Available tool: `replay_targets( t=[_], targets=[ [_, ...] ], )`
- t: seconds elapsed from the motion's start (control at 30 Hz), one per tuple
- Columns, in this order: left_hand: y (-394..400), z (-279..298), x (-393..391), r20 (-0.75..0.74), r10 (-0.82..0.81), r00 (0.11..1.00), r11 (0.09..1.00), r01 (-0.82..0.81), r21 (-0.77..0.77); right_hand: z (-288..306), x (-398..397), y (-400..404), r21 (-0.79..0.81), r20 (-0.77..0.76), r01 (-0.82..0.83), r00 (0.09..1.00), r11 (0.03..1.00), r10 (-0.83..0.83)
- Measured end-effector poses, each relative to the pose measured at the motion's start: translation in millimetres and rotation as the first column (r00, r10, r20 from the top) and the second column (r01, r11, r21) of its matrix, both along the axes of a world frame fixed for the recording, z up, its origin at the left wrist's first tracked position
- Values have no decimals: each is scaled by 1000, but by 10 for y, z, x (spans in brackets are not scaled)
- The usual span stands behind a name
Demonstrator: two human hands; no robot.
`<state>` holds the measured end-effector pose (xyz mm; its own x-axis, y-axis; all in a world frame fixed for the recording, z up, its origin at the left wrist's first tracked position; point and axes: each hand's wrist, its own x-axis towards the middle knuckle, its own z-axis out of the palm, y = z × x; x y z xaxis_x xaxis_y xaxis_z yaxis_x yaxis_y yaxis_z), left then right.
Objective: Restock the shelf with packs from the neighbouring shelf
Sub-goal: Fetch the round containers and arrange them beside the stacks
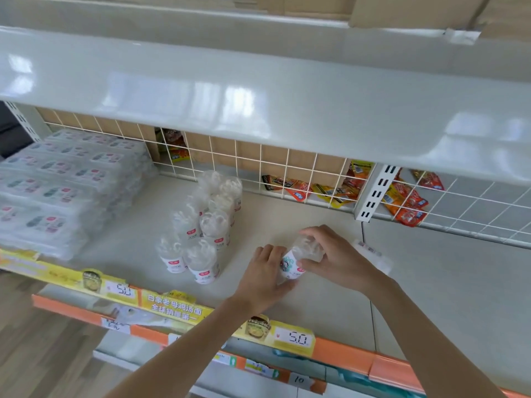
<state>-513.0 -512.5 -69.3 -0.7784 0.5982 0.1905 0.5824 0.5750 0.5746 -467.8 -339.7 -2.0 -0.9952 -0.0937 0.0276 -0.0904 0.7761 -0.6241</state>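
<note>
A clear plastic pack with a white label [298, 258] rests on the white shelf [316, 300], held between both hands. My left hand [263, 278] cups its lower left side. My right hand [334, 255] grips its top and right side. To the left, several like packs [202, 222] stand upright in two rows running from front to back. One flat clear pack [372, 254] lies just beyond my right wrist on the neighbouring shelf section.
Stacked flat clear packages [63, 179] fill the shelf's left end. A white wire grid [258, 170] backs the shelf, with orange and yellow snack bags [408, 202] behind it. An upper shelf [258, 110] overhangs. Yellow and orange price strips [172, 305] line the front edge.
</note>
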Motion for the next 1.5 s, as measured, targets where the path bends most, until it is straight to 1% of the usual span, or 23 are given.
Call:
replay_targets(
  t=[0.07, 0.13, 0.2, 0.27, 0.37, 0.47, 0.6, 0.7, 0.83, 0.9, 0.97, 1.03, 1.07, 1.1, 1.13, 1.2, 1.27, 1.33, 1.37, 1.4, 1.43, 1.47, 1.5],
  targets=[
    [-31, 49, -13, -77, 16, 997, 991, -26, -135, 30, -117, -70, 69, -99, 37, 995, 997, -30],
    [-101, 136, -22, -104, -6, 995, 958, -24, -285, 45, -295, -151, 148, -164, 67, 986, 987, -42],
    [-186, 213, -25, -137, -71, 988, 924, 13, -381, -1, -507, -235, 234, -158, 66, 987, 970, -29],
    [-286, 257, -14, -150, -134, 980, 902, 58, -429, -64, -739, -313, 259, -136, 69, 990, 963, -35],
    [-417, 279, -8, -147, -167, 975, 903, 92, -419, -80, -1092, -421, 225, -133, 88, 989, 970, -59],
    [-487, 315, 5, -122, -152, 981, 909, 90, -408, -81, -1370, -497, 224, -145, 113, 986, 968, -81],
    [-506, 343, 15, -126, -127, 984, 904, 63, -422, -53, -1458, -515, 158, -118, 119, 988, 980, -100],
    [-481, 279, -29, -153, -146, 977, 915, 75, -397, -27, -1228, -373, 111, -129, 164, 980, 980, -150],
    [-329, 101, -80, -182, -184, 966, 947, 125, -297, 9, -623, 24, 219, -181, 199, 970, 955, -161],
    [-224, 53, -67, -195, -206, 959, 958, 156, -242, 40, -276, 258, 254, -196, 260, 957, 932, -213],
    [-116, 27, -39, -200, -223, 954, 965, 187, -182, 36, 36, 475, 335, -146, 341, 940, 879, -309],
    [-32, -8, -13, -188, -215, 958, 974, 197, -108, -35, 291, 651, 459, 0, 362, 913, 811, -408],
    [-3, -29, -1, -169, -209, 963, 978, 201, -62, -91, 392, 706, 488, 73, 347, 898, 801, -434],
    [13, -49, 13, -146, -205, 968, 979, 203, -25, -155, 474, 737, 478, 122, 333, 891, 813, -437],
    [20, -77, 20, -133, -202, 970, 979, 204, 2, -210, 533, 737, 435, 145, 326, 895, 839, -423],
    [14, -87, 30, -106, -195, 975, 978, 201, 55, -265, 594, 637, 246, 162, 298, 926, 922, -342],
    [-18, -25, 47, 20, -198, 980, 972, 193, 132, -267, 591, 434, 54, 184, 199, 961, 979, -206],
    [-37, 39, 61, 152, -232, 961, 957, 198, 212, -275, 543, 234, -51, 169, 101, 981, 994, -92],
    [-43, 54, 65, 183, -246, 952, 951, 200, 235, -299, 521, 152, -137, 149, 91, 986, 986, -70],
    [-48, 63, 69, 196, -250, 948, 947, 198, 253, -327, 505, 91, -262, 145, 131, 985, 956, -95],
    [-49, 68, 69, 189, -242, 952, 946, 187, 265, -353, 497, 47, -411, 162, 216, 973, 886, -162],
    [-51, 66, 63, 164, -222, 961, 946, 171, 274, -392, 496, 7, -537, 196, 313, 950, 783, -244],
    [-50, 58, 58, 133, -196, 972, 947, 152, 281, -442, 499, -28, -603, 211, 389, 919, 697, -332]
  ],
)
